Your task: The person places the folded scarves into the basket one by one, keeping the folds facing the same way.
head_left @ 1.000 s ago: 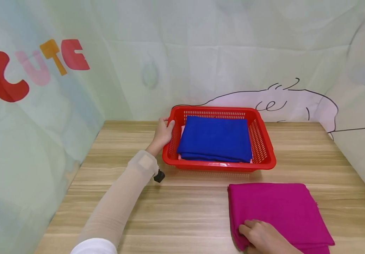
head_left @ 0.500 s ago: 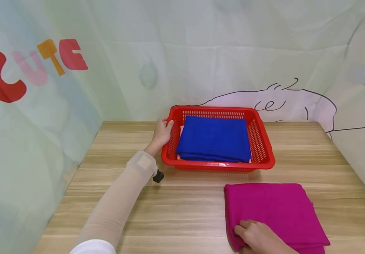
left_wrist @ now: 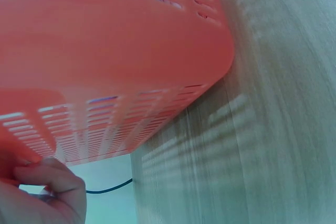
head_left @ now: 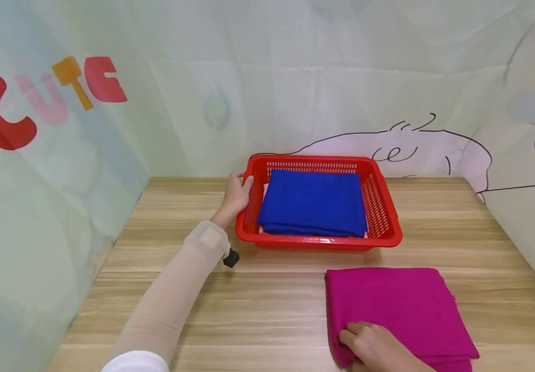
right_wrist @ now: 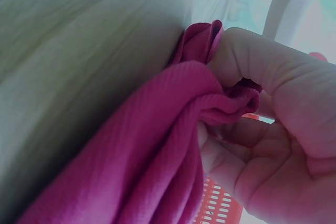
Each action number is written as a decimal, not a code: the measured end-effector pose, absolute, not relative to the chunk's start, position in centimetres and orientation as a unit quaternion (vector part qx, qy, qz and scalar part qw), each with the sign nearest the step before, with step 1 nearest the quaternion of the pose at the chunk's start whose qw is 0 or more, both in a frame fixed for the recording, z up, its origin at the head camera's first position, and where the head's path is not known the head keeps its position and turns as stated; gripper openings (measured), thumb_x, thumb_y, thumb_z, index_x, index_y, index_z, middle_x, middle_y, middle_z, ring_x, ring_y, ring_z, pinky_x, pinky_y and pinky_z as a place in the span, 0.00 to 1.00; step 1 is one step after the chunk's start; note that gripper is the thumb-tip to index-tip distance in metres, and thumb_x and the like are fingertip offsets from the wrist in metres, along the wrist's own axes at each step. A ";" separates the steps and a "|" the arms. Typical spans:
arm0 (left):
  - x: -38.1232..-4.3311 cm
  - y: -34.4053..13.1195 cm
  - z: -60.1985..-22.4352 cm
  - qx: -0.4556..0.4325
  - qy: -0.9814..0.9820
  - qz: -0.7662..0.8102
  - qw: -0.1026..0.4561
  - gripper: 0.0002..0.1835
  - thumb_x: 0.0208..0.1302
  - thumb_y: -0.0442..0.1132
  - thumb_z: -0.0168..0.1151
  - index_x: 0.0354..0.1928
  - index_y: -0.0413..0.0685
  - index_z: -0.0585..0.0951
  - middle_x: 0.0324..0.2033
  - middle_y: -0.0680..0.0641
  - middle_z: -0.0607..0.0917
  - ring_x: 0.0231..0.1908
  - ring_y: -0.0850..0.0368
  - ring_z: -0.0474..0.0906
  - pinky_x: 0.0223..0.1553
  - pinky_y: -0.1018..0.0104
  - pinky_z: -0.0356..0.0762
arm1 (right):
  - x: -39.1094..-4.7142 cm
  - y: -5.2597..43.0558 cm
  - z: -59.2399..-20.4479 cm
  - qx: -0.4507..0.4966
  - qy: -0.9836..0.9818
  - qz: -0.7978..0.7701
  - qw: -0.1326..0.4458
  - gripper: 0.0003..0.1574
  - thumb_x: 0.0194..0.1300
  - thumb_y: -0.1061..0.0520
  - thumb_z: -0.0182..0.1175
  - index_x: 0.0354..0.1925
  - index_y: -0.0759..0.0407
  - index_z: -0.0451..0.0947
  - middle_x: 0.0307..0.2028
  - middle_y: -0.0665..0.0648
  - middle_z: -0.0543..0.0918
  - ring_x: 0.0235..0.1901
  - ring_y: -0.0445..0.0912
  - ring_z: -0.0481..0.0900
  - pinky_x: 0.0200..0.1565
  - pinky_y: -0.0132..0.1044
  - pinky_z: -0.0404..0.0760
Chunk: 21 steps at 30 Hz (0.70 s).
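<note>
At the back of the table stands a red plastic basket (head_left: 318, 242) with slotted walls. My left hand (head_left: 237, 195) grips its left rim, thumb on the inner side; the left wrist view shows the curled fingers (left_wrist: 58, 182) at the basket wall. Inside the basket lies a folded blue cloth (head_left: 314, 201), on top of a pink cloth (head_left: 265, 192) that shows only at its edges. A folded magenta cloth (head_left: 402, 310) lies in front, to the right. My right hand (head_left: 374, 346) pinches its left front edge, the layers bunched between thumb and fingers in the right wrist view.
The wood-grain table (head_left: 249, 310) runs up to a printed fabric backdrop (head_left: 184, 103) at the back and both sides. A small black device (head_left: 231, 258) is strapped at the left wrist, close to the basket's front left corner.
The whole scene has shifted slightly left in view. The magenta cloth and right hand have shifted a little more than the basket. Both holds look the same.
</note>
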<state>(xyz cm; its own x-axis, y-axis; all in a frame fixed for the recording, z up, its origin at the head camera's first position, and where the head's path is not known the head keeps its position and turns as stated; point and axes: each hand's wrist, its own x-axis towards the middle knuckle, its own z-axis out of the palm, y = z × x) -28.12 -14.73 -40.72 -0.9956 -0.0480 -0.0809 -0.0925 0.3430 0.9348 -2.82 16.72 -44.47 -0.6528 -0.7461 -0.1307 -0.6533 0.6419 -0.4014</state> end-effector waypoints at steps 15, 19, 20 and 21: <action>-28.1 -14.7 -40.7 -0.043 0.820 0.571 0.016 0.26 0.80 0.46 0.44 0.70 0.39 0.56 0.54 0.33 0.73 0.48 0.40 0.79 0.48 0.49 0.83 | -2.8 15.9 -44.3 -0.414 0.889 -0.150 0.127 0.13 0.50 0.59 0.73 0.29 0.53 0.77 0.22 0.40 0.68 0.23 0.31 0.62 0.27 0.25 0.68; -28.1 -14.7 -40.7 -0.044 0.819 0.572 0.016 0.26 0.80 0.46 0.44 0.70 0.39 0.56 0.55 0.33 0.73 0.49 0.40 0.79 0.49 0.49 0.83 | -2.9 15.9 -44.4 -0.413 0.889 -0.147 0.135 0.13 0.51 0.58 0.74 0.30 0.53 0.77 0.23 0.41 0.69 0.24 0.31 0.63 0.27 0.25 0.69; -28.0 -14.7 -40.7 -0.045 0.818 0.573 0.016 0.26 0.80 0.46 0.44 0.70 0.39 0.56 0.55 0.34 0.73 0.49 0.40 0.79 0.49 0.49 0.83 | -2.9 15.8 -44.4 -0.411 0.889 -0.147 0.139 0.13 0.51 0.58 0.73 0.30 0.53 0.77 0.23 0.41 0.69 0.24 0.32 0.63 0.27 0.25 0.69; -28.0 -14.7 -40.7 -0.045 0.818 0.573 0.018 0.26 0.80 0.47 0.44 0.71 0.39 0.56 0.55 0.34 0.73 0.49 0.40 0.79 0.49 0.49 0.83 | -3.0 15.8 -44.4 -0.409 0.889 -0.147 0.144 0.13 0.51 0.58 0.73 0.31 0.53 0.77 0.23 0.41 0.69 0.24 0.32 0.64 0.27 0.25 0.70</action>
<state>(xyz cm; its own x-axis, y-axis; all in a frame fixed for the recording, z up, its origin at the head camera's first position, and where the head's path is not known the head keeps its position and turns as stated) -28.02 -14.70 -40.67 -0.9952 -0.0540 -0.0810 -0.0946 0.3384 0.9362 -2.95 15.80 -44.43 -0.6246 -0.7691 -0.1358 -0.6841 0.6226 -0.3800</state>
